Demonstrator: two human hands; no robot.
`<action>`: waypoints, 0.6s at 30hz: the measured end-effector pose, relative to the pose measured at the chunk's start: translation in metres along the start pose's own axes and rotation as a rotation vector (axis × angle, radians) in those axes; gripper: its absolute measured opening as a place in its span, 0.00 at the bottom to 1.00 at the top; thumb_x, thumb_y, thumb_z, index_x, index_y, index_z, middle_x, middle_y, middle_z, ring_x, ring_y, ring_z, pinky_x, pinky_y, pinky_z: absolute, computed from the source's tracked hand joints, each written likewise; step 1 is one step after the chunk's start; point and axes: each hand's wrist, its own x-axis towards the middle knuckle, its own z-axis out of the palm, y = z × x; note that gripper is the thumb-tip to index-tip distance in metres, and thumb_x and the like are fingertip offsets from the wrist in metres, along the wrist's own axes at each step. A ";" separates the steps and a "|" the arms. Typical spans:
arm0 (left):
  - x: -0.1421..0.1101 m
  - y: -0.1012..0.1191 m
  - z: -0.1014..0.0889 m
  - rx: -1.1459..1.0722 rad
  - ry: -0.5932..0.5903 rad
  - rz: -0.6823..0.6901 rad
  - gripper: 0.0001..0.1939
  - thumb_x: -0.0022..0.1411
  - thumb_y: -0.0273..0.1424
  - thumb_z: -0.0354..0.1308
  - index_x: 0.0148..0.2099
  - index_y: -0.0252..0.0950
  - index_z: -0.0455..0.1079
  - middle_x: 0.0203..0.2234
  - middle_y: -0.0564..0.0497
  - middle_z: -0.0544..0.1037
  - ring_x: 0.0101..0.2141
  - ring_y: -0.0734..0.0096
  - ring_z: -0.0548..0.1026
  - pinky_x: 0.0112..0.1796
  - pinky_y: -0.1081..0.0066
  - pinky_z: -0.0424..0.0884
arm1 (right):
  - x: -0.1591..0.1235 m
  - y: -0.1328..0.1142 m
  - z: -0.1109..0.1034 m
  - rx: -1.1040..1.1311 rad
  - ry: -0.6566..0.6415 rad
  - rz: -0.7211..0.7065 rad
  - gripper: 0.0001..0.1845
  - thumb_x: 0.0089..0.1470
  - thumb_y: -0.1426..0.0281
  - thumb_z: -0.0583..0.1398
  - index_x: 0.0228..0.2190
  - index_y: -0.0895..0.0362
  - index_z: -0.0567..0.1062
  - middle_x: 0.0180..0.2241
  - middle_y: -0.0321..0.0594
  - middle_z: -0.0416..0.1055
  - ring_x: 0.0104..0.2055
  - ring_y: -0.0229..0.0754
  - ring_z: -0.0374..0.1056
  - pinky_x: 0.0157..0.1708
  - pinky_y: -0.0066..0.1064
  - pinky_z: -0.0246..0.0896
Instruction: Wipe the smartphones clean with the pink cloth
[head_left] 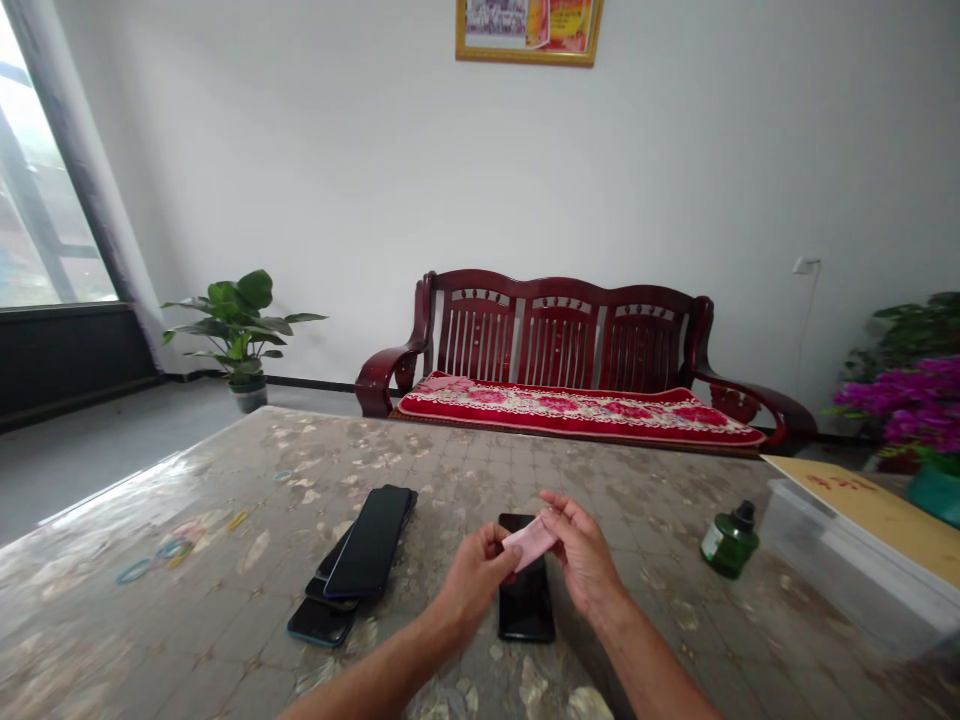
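My left hand and my right hand are closed on the two ends of a small pink cloth, held between them just above the table. Under the cloth lies a black phone, screen up, flat on the patterned table. To the left, a pile of several dark phones lies fanned out, the top one angled toward the far side.
A small green bottle stands at the right, beside a clear plastic box with a yellow board on top. Coloured rubber bands lie at the left. Beyond the table stand a red wooden sofa and potted plants.
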 end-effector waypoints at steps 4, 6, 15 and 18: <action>0.004 0.011 -0.002 0.077 -0.113 -0.017 0.17 0.44 0.36 0.69 0.34 0.34 0.69 0.24 0.54 0.76 0.26 0.72 0.71 0.28 0.74 0.63 | -0.002 -0.003 0.005 -0.141 -0.065 -0.110 0.28 0.38 0.58 0.71 0.41 0.58 0.77 0.27 0.35 0.73 0.30 0.40 0.67 0.30 0.29 0.61; 0.008 0.021 -0.004 0.099 -0.152 -0.017 0.18 0.45 0.37 0.69 0.36 0.33 0.71 0.26 0.52 0.77 0.27 0.71 0.73 0.29 0.74 0.63 | -0.003 -0.003 0.008 -0.184 -0.107 -0.122 0.28 0.38 0.57 0.71 0.41 0.58 0.78 0.29 0.37 0.74 0.32 0.41 0.68 0.32 0.30 0.62; 0.011 0.022 -0.001 -0.028 -0.011 -0.034 0.21 0.43 0.44 0.70 0.33 0.33 0.71 0.23 0.54 0.76 0.22 0.75 0.70 0.25 0.76 0.61 | -0.007 -0.009 0.003 -0.215 -0.147 -0.029 0.33 0.40 0.55 0.70 0.46 0.56 0.73 0.39 0.41 0.74 0.34 0.43 0.70 0.25 0.27 0.61; 0.007 0.023 0.004 -0.088 0.020 -0.060 0.23 0.43 0.42 0.71 0.37 0.34 0.72 0.27 0.53 0.77 0.25 0.73 0.73 0.27 0.75 0.66 | -0.010 -0.008 0.007 -0.194 -0.247 -0.016 0.27 0.40 0.57 0.70 0.40 0.57 0.75 0.34 0.41 0.76 0.33 0.44 0.70 0.28 0.29 0.62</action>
